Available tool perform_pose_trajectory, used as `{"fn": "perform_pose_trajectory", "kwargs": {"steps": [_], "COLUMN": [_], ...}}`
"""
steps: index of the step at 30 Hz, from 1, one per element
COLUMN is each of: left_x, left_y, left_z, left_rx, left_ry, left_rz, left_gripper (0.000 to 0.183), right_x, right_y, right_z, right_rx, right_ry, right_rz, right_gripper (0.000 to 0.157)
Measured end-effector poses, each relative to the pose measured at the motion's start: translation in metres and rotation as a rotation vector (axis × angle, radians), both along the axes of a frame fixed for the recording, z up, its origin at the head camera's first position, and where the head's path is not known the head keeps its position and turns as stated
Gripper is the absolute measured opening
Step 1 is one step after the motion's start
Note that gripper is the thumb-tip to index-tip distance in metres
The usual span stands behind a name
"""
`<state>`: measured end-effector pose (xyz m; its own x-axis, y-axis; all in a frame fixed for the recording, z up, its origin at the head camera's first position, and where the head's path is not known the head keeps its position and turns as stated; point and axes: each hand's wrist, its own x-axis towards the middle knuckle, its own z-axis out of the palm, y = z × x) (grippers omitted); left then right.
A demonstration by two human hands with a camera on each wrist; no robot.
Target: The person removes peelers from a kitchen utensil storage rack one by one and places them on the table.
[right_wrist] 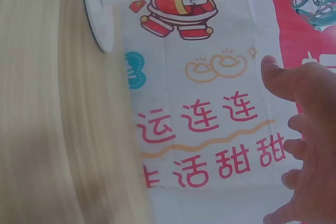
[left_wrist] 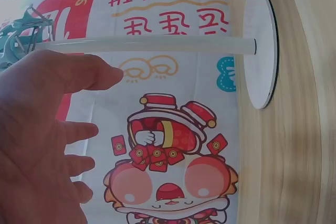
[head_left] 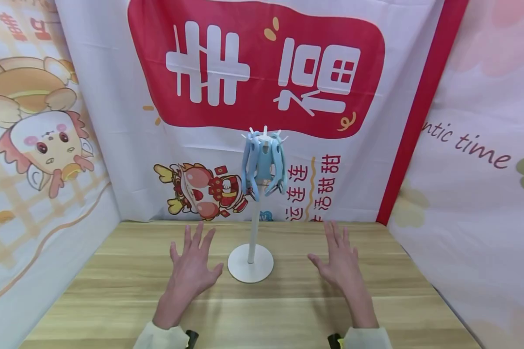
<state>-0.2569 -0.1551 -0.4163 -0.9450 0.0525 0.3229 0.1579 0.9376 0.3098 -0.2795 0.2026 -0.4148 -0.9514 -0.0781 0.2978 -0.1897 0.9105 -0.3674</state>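
A white stand with a round flat base rises upright from the wooden table. From the white prongs at its top hang several light blue plastic pieces with thin metal wire at their lower ends; their exact kind is unclear. My left hand is spread to the left of the base, fingers straight and thumb towards the pole. On the other side my right hand is spread too, farther from the base. Both hands hold nothing and stay apart from the stand. In both wrist views the pole runs past the thumb.
Behind the table hangs a white cloth with a red panel, large characters and a cartoon figure. Printed cloths also flank it on the left and right. The stand is near the table's back edge.
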Motion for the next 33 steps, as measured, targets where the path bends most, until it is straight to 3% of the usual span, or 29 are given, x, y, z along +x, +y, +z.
{"fn": "perform_pose_trajectory", "kwargs": {"steps": [3, 10, 15, 23, 28, 33], "left_x": [0.000, -0.012, -0.029, -0.062, -0.077, -0.091], "left_y": [-0.002, 0.004, 0.015, 0.029, 0.044, 0.051], "left_z": [0.001, -0.005, -0.004, 0.001, -0.003, -0.002], "left_rx": [0.111, 0.467, 0.593, 0.706, 0.709, 0.664], "left_ry": [-0.058, -0.233, -0.265, -0.275, -0.299, -0.272], "left_rz": [-0.067, -0.249, -0.307, -0.434, -0.452, -0.444], "left_gripper": [0.085, 0.069, 0.063, 0.062, 0.061, 0.056], "right_x": [0.003, 0.008, 0.011, 0.016, 0.020, 0.022], "right_y": [0.000, -0.003, -0.005, -0.009, -0.012, -0.018], "right_z": [0.002, 0.007, 0.011, 0.022, 0.026, 0.031], "right_rx": [-0.042, -0.133, -0.154, -0.239, -0.265, -0.322], "right_ry": [0.025, 0.099, 0.115, 0.154, 0.138, 0.193], "right_rz": [0.032, 0.117, 0.146, 0.174, 0.174, 0.204], "right_gripper": [0.096, 0.084, 0.079, 0.070, 0.067, 0.063]}}
